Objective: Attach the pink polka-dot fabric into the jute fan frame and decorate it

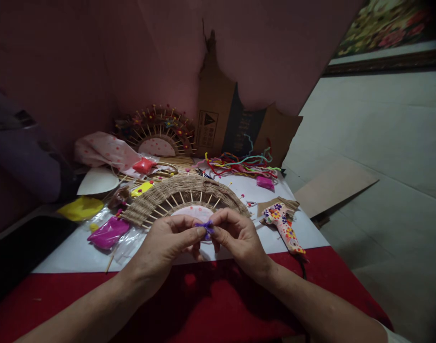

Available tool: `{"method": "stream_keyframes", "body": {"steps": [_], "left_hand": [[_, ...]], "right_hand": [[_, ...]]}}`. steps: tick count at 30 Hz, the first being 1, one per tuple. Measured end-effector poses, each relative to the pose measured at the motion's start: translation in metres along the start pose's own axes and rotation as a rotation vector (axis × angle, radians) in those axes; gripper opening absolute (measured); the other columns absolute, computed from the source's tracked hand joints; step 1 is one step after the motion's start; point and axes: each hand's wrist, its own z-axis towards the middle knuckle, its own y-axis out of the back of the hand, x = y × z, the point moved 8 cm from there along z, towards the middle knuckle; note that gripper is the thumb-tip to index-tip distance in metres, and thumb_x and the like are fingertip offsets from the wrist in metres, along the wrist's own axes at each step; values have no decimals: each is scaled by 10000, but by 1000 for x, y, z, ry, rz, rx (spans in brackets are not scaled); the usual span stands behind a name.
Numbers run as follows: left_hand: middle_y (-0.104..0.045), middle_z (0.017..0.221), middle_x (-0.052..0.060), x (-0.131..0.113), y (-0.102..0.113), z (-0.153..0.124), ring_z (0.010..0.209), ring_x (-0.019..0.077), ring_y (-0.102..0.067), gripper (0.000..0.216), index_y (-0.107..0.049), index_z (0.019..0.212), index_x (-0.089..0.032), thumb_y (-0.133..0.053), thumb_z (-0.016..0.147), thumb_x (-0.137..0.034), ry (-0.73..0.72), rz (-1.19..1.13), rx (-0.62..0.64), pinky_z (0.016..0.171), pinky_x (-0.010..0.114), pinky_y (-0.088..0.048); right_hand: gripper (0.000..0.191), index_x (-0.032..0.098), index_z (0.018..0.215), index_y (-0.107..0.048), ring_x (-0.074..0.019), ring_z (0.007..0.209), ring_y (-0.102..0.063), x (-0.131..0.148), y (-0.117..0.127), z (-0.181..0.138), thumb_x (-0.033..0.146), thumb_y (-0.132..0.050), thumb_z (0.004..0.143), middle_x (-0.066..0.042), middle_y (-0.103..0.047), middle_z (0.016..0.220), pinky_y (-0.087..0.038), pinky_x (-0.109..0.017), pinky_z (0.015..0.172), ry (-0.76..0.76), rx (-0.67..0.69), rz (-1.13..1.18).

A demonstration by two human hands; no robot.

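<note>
A purple pipe cleaner [205,227], bent into a small flower-like shape, is pinched between both my hands near the table's front edge. My left hand [168,240] grips its left side with thumb and forefinger. On the opposite side, the thumb and fingers of my right hand [241,238] hold it too. Right behind my hands lies a half-round fan [184,188] of thin sticks woven with brown twine, with a pink dotted half-circle [192,210] at its centre. Colourful ball-headed pins stick out along its edge.
A flower-patterned glue gun [282,224] lies to the right, its cord hanging over the edge. Loose pipe cleaners [239,164] lie at the back before a cardboard piece [218,105]. Another decorated fan [157,128] stands behind. Magenta [109,232] and yellow [80,208] packets lie left.
</note>
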Motion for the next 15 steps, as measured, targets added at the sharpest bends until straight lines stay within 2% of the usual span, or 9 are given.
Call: {"method": "stream_keyframes", "body": {"steps": [3, 8, 11, 15], "left_hand": [[-609, 552, -1, 0, -1, 1, 479, 98, -542, 198, -611, 604, -131, -706, 683, -286, -30, -4, 28, 485, 209, -449], [-657, 678, 33, 1, 0, 3, 542, 110, -573, 145, -635, 700, -131, -660, 736, -270, -37, -54, 59, 510, 212, -460], [-643, 654, 18, -1, 2, 3, 518, 93, -550, 140, -652, 703, -127, -686, 714, -262, -65, -63, 18, 508, 206, -461], [-654, 714, 24, -1, -3, 2, 584, 106, -581, 154, -669, 760, -132, -706, 703, -270, -53, -105, 51, 550, 214, -484]], "right_hand": [[149, 168, 751, -577, -66, 525, -476, -4, 0, 2, 294, -655, 762, 30, -523, 662, -415, -199, 481, -38, 23, 28], [196, 164, 785, -577, -79, 539, -490, -11, 2, 4, 352, -631, 780, 20, -538, 647, -443, -203, 478, -115, 28, 109], [220, 164, 790, -571, -80, 535, -496, -9, 2, 3, 379, -619, 787, 17, -549, 652, -446, -207, 481, -127, 14, 54], [203, 164, 747, -542, -67, 500, -467, -3, 1, 2, 341, -637, 778, 43, -517, 593, -413, -202, 484, -98, -13, -61]]}}
